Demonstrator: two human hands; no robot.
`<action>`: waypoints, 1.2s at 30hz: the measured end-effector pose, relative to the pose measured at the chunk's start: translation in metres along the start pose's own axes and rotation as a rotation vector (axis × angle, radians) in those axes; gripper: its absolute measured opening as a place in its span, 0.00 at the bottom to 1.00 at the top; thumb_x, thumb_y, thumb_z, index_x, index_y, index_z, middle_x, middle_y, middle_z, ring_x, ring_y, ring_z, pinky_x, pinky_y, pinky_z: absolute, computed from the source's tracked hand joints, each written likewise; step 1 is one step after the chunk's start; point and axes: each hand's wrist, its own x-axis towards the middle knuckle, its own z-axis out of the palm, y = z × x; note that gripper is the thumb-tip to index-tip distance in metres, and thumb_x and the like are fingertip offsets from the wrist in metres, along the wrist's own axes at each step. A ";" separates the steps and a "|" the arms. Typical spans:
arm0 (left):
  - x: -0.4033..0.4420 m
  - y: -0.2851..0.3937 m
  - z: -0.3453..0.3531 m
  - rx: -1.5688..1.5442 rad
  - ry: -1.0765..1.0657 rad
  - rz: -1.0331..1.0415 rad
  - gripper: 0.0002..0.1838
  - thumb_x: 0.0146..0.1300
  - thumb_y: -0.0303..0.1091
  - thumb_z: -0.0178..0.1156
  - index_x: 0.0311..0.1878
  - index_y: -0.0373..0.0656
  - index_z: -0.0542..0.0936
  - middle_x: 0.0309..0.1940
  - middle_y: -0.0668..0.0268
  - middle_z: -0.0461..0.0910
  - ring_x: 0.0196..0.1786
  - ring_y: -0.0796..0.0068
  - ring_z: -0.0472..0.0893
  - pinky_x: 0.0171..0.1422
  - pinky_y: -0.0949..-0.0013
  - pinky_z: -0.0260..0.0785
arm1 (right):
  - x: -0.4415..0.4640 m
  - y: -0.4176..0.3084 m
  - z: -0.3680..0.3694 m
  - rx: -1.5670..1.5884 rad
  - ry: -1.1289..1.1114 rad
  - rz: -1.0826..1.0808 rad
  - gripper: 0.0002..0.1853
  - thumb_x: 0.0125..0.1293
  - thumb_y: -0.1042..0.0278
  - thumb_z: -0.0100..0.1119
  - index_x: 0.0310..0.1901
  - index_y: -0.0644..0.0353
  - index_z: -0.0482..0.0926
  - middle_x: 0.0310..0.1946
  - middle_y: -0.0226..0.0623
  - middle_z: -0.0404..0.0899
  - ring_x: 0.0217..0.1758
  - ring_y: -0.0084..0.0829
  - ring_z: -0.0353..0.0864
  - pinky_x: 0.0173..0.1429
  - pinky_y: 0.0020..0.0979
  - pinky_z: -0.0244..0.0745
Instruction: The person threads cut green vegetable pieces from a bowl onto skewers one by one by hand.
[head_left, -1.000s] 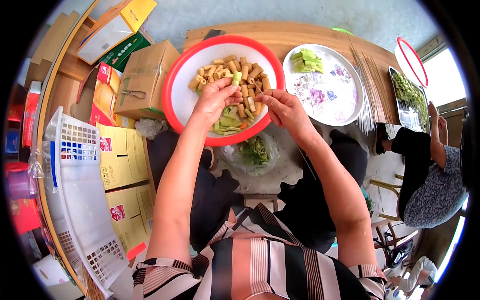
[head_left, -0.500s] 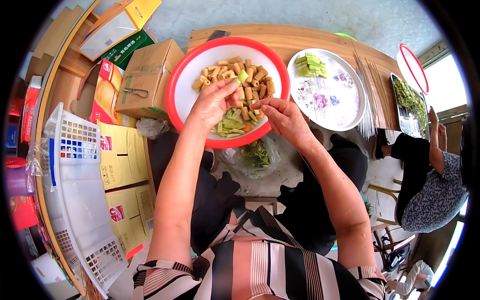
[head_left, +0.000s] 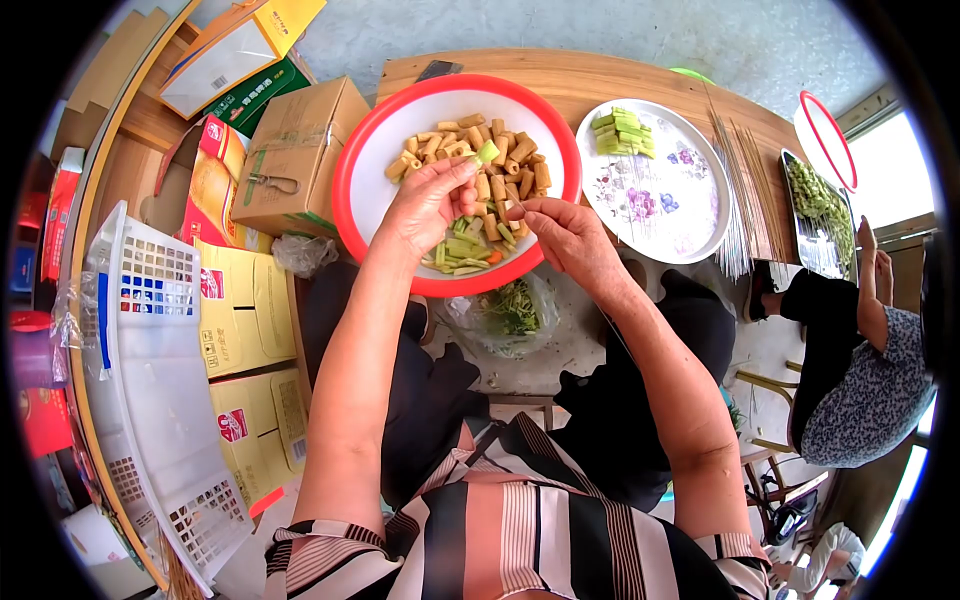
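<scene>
My left hand [head_left: 430,205] is closed on a pale green vegetable piece [head_left: 487,152] over the red-rimmed bowl [head_left: 366,240]. My right hand [head_left: 570,238] pinches a thin skewer [head_left: 618,335], which runs back along my forearm; its tip lies near my left fingers. Inside the bowl are several brown tube-shaped pieces [head_left: 471,138], with cut green pieces [head_left: 462,250] at the near side. Right of the bowl, a white flowered tray [head_left: 702,215] holds a stack of green pieces [head_left: 622,133] and some thin skewers.
Loose skewers [head_left: 742,190] and a metal tray of greens [head_left: 822,205] lie farther right on the wooden table [head_left: 560,65]. A bag of leaves [head_left: 510,310] is below the bowl. Cardboard boxes [head_left: 300,145] and a white basket [head_left: 160,400] stand left. Another person [head_left: 865,370] sits at the right.
The green piece in my left hand is tilted more to the right than a second ago. The view has shifted slightly. Both hands stay over the bowl's area.
</scene>
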 end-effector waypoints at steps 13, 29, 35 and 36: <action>-0.001 0.001 0.003 0.034 0.036 0.019 0.09 0.63 0.32 0.60 0.41 0.36 0.77 0.24 0.73 0.73 0.24 0.85 0.72 0.27 0.79 0.65 | 0.002 0.009 0.003 -0.131 0.074 -0.053 0.11 0.69 0.68 0.49 0.42 0.65 0.80 0.24 0.27 0.73 0.30 0.17 0.69 0.37 0.23 0.69; -0.002 0.003 0.001 0.127 0.003 -0.021 0.12 0.63 0.33 0.59 0.42 0.33 0.79 0.20 0.76 0.70 0.20 0.87 0.68 0.26 0.82 0.62 | 0.001 0.012 0.006 -0.138 0.097 -0.089 0.10 0.68 0.70 0.50 0.42 0.65 0.80 0.26 0.29 0.76 0.33 0.18 0.71 0.40 0.23 0.70; -0.003 0.003 0.001 0.203 -0.039 -0.024 0.11 0.64 0.33 0.58 0.43 0.34 0.79 0.20 0.75 0.70 0.21 0.86 0.68 0.26 0.81 0.62 | 0.002 0.016 0.006 -0.141 0.094 -0.096 0.10 0.69 0.70 0.50 0.42 0.65 0.80 0.26 0.29 0.75 0.32 0.18 0.70 0.40 0.23 0.69; -0.003 0.002 0.002 0.252 -0.068 -0.031 0.11 0.64 0.33 0.58 0.43 0.34 0.79 0.21 0.75 0.70 0.23 0.85 0.68 0.27 0.80 0.61 | 0.003 0.016 0.006 -0.149 0.101 -0.091 0.10 0.69 0.70 0.50 0.41 0.65 0.80 0.25 0.28 0.74 0.32 0.18 0.69 0.39 0.23 0.69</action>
